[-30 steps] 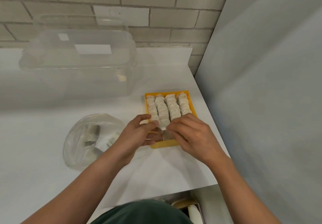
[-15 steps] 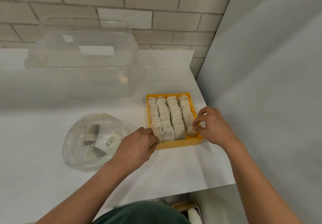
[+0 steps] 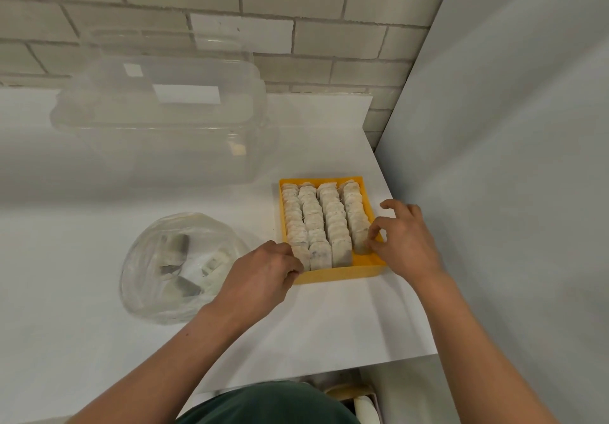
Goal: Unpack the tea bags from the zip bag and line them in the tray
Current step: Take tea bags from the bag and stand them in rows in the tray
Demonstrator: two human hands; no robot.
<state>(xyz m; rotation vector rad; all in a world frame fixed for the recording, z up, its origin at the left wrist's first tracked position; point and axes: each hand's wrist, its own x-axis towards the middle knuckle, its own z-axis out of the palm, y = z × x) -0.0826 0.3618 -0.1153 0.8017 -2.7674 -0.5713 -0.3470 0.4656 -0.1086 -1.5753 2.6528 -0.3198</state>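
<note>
A yellow tray sits on the white counter near the right wall, with several rows of tea bags standing in it. My left hand rests at the tray's near-left corner, fingers curled against the front tea bag of the left row. My right hand is at the tray's right side, thumb and forefinger pinching the front tea bag of the rightmost row. To the left lies the clear zip bag, with a few tea bags still inside.
A large clear plastic box with a lid stands at the back, against the brick wall. A grey wall panel borders the counter on the right. The counter's front edge runs just below my forearms.
Both hands were together at the tray's front middle; my right hand has moved to the rightmost row and my left to the near-left corner. The camera view shifted slightly.
</note>
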